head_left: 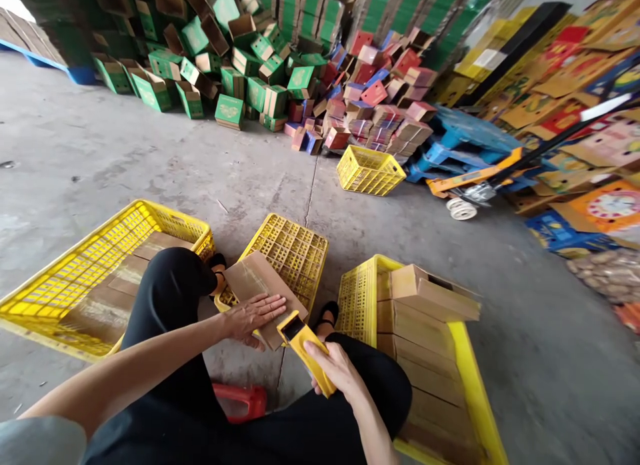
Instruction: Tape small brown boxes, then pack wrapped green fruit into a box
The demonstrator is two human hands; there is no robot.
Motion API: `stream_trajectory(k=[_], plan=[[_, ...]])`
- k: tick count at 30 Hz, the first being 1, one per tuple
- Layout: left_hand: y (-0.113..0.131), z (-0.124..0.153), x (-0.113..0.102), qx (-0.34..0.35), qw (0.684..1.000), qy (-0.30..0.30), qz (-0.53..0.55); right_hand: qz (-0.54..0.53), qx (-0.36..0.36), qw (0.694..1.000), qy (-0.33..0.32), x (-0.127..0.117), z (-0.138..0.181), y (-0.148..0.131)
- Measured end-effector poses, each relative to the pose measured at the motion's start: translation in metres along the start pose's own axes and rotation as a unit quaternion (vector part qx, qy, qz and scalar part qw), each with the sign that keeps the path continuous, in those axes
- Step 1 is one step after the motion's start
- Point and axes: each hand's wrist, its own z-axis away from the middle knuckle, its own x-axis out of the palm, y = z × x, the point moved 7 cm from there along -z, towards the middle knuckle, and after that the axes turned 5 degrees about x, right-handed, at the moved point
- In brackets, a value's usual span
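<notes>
A small brown cardboard box (263, 278) rests on an upturned yellow crate (295, 252) between my knees. My left hand (257, 313) lies flat across the box with fingers stretched out, pressing on its near part. Wrapped in my right hand (337, 365) is a yellow tape dispenser (305, 352); its black-slotted head reaches the box's near right corner. By my right leg stands a yellow crate (357, 298) packed with brown boxes (425, 358), and an open-ended box (433, 293) lies tilted on top. Taped boxes (113, 288) lie in the yellow crate (193, 225) on my left.
A red plastic stool (255, 404) shows beneath me. Farther off on the concrete floor are another yellow crate (371, 170), heaped green boxes (230, 110), red and blue boxes (375, 122), blue pallets (465, 135) and an orange pallet jack (475, 178). Stacked fruit cartons (590, 138) line the right side.
</notes>
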Motion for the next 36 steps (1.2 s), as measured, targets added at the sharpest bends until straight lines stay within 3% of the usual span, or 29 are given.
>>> stream_trajectory(k=[8, 19, 26, 28, 30, 33, 34, 36], plan=[[0.026, -0.010, 0.011, 0.017, 0.999, 0.020, -0.026, -0.011, 0.029, 0.999, 0.006, 0.001, -0.012, 0.015], [0.017, -0.009, 0.005, 0.007, 1.000, 0.007, -0.008, 0.026, 0.034, 0.999, 0.004, -0.008, 0.013, 0.014], [0.020, -0.008, 0.001, -0.004, 0.999, 0.036, -0.006, 0.019, 0.050, 0.998, 0.014, -0.007, 0.005, 0.019], [0.002, -0.005, -0.009, -0.060, 0.996, 0.065, -0.013, 0.021, 0.058, 0.998, 0.015, -0.006, 0.002, 0.024], [-0.034, 0.005, -0.029, -0.174, 0.978, 0.117, -0.019, 0.014, 0.053, 0.999, 0.004, -0.004, -0.001, 0.029], [-0.098, 0.040, -0.059, -0.408, 0.892, 0.197, 0.013, -0.023, 0.038, 0.999, -0.003, -0.004, -0.006, 0.036], [-0.114, 0.050, -0.063, -0.456, 0.866, 0.201, 0.048, -0.038, 0.034, 0.999, -0.003, -0.005, -0.007, 0.038], [-0.134, 0.059, -0.067, -0.478, 0.854, 0.184, 0.089, -0.059, 0.034, 0.998, -0.009, -0.007, -0.010, 0.041]])
